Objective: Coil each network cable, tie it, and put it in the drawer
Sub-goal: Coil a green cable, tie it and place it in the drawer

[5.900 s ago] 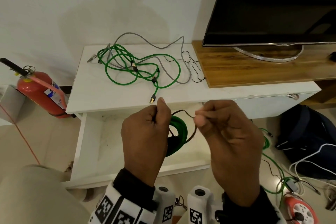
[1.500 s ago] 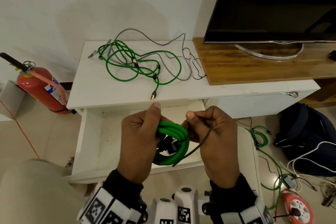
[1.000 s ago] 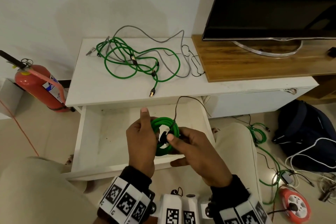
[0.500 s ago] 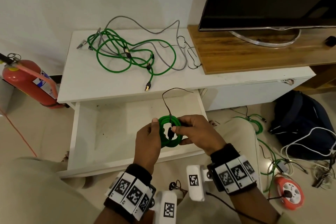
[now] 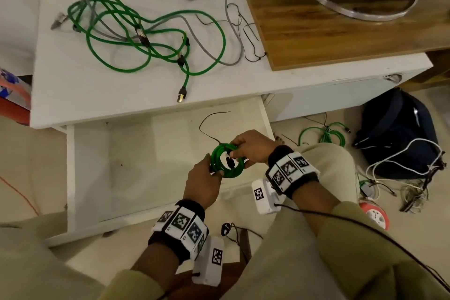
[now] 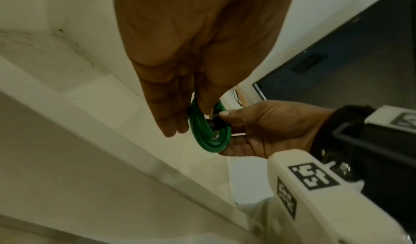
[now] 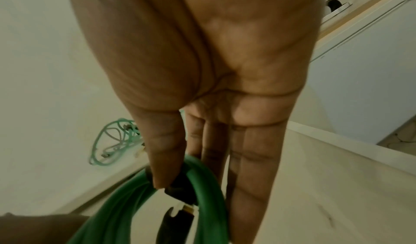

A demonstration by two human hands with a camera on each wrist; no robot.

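Note:
A small coil of green network cable (image 5: 225,164) hangs over the right part of the open white drawer (image 5: 70,178), held between both hands. My left hand (image 5: 214,165) pinches its left side. From the right, my right hand (image 5: 237,153) grips it with the thumb on the black plug. A thin dark tie wire (image 5: 207,126) sticks up from the coil. In the left wrist view the coil (image 6: 211,141) sits between the left hand's fingers (image 6: 178,123) and the right hand (image 6: 258,128). The right wrist view shows the thumb (image 7: 162,167) pressed on the coil (image 7: 202,185). Loose green cables (image 5: 146,39) and a grey cable (image 5: 202,39) lie tangled on the cabinet top.
A TV on a wooden board (image 5: 328,31) stands at the right of the white cabinet (image 5: 73,95). On the floor to the right are a dark backpack (image 5: 394,134), more green cable (image 5: 326,134), white leads and an orange reel (image 5: 375,217). A red extinguisher (image 5: 12,105) stands at the left.
The hands finished working the tie wire and brought the coil lower, over the drawer. The right hand turned and now grips the coil from the right side.

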